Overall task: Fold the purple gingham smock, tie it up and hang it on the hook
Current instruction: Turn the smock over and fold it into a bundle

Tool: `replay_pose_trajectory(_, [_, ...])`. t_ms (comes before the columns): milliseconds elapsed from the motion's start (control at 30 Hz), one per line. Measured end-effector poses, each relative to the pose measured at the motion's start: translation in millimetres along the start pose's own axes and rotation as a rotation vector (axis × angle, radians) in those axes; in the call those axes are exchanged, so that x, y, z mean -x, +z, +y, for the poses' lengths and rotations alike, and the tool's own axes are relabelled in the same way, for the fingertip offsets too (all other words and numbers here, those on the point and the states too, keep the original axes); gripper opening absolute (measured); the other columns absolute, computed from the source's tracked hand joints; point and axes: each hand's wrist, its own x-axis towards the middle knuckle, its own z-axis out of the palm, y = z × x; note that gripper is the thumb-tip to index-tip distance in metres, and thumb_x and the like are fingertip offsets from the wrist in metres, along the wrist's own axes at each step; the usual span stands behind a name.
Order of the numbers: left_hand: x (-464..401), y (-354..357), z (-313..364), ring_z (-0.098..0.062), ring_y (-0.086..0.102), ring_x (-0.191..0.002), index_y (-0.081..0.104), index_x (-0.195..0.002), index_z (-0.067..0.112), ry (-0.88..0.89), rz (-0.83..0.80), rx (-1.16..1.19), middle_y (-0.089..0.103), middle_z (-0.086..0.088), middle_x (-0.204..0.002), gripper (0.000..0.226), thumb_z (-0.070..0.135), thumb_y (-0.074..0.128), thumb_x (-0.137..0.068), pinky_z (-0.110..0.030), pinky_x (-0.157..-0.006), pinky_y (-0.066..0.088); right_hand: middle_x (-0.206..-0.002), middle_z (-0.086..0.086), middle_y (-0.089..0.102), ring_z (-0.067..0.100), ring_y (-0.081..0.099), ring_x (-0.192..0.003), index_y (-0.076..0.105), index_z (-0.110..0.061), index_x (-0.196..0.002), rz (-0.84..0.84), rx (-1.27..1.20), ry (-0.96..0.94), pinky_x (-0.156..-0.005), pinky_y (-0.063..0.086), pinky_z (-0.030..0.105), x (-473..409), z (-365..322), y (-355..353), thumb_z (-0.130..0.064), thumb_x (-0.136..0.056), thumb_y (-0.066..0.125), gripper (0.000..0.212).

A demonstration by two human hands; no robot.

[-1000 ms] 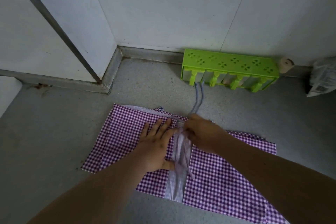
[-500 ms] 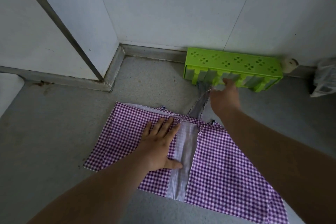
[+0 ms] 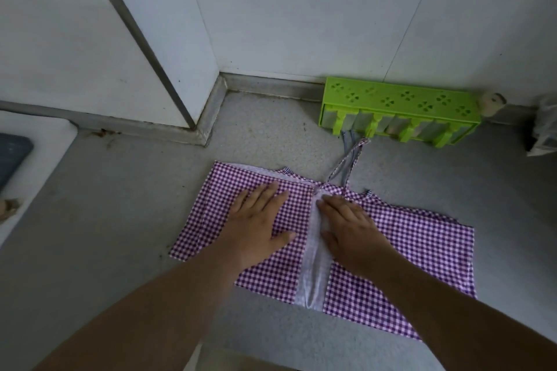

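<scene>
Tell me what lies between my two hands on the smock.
In the head view, a pale strip of the smock runs between the left hand and right hand.

Bare grey counter [image 3: 120, 220] lies open to the left of the purple gingham smock [image 3: 422, 250] and along the near edge. Behind the smock, the green hook rack [image 3: 398, 105] stands against the white wall [image 3: 301, 9] — the smock's ties [image 3: 346, 163] cross the strip of counter between them. A wall corner [image 3: 193, 69] juts in at rear left; a plastic bag [image 3: 545, 129] sits at far right.
</scene>
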Motion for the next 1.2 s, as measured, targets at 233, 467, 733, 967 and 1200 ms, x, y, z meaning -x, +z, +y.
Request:
replay_pose_trajectory(233, [61, 5, -70, -0.035, 0.025, -0.155, 0.016, -0.164, 0.027, -0.604, 0.110, 0.251, 0.023, -0.010, -0.170, 0.100, 0.085, 0.040, -0.086, -0.055, -0.126, 0.024, -0.171, -0.003, 0.012, 0.025, 0.009, -0.158, 0.017, -0.040, -0.159, 0.042, 0.123, -0.092, -0.125, 0.011, 0.057, 16, -46, -1, -0.054, -0.102, 0.036, 0.062])
replay_pose_trajectory(467, [94, 0, -74, -0.031, 0.059, -0.131, 0.045, -0.155, 0.023, -0.766, 0.015, 0.747, 0.058, -0.008, -0.149, 0.100, 0.078, 0.071, -0.075, -0.045, -0.109, 0.050, -0.171, -0.004, -0.014, 0.022, -0.017, -0.156, -0.011, -0.039, -0.160, -0.088, 0.175, -0.060, -0.126, -0.005, 0.056, 9, -52, 27, -0.069, -0.100, 0.017, 0.073])
replay_pose_trajectory(733, [98, -15, -65, -0.026, 0.065, -0.102, 0.056, -0.144, 0.014, -0.736, -0.032, 0.959, 0.066, -0.008, -0.123, 0.049, 0.029, 0.069, -0.099, -0.037, -0.083, 0.061, -0.172, -0.005, -0.009, 0.019, -0.012, -0.157, -0.002, -0.042, -0.160, -0.095, 0.058, -0.052, -0.125, -0.007, 0.049, 15, -57, 11, -0.059, -0.102, 0.032, 0.069])
replay_pose_trajectory(967, [118, -52, -79, -0.029, 0.065, -0.111, 0.060, -0.140, 0.013, -0.637, 0.197, 0.872, 0.068, -0.008, -0.125, 0.041, 0.020, 0.063, -0.099, -0.038, -0.093, 0.050, -0.156, -0.002, 0.036, 0.025, 0.033, -0.145, 0.035, -0.032, -0.151, 0.053, 0.059, 0.283, -0.122, 0.027, 0.053, 64, -47, -11, -0.044, -0.096, 0.050, 0.059])
replay_pose_trajectory(1200, [122, -99, -88, -0.025, 0.063, -0.120, 0.051, -0.148, 0.020, -0.473, 0.316, 0.694, 0.064, -0.003, -0.134, 0.054, 0.023, 0.064, -0.096, -0.039, -0.093, 0.053, -0.164, -0.007, 0.030, 0.020, 0.028, -0.150, 0.030, -0.034, -0.157, -0.049, 0.016, 0.304, -0.124, 0.023, 0.047, 81, -45, -3, -0.063, -0.098, 0.041, 0.067])
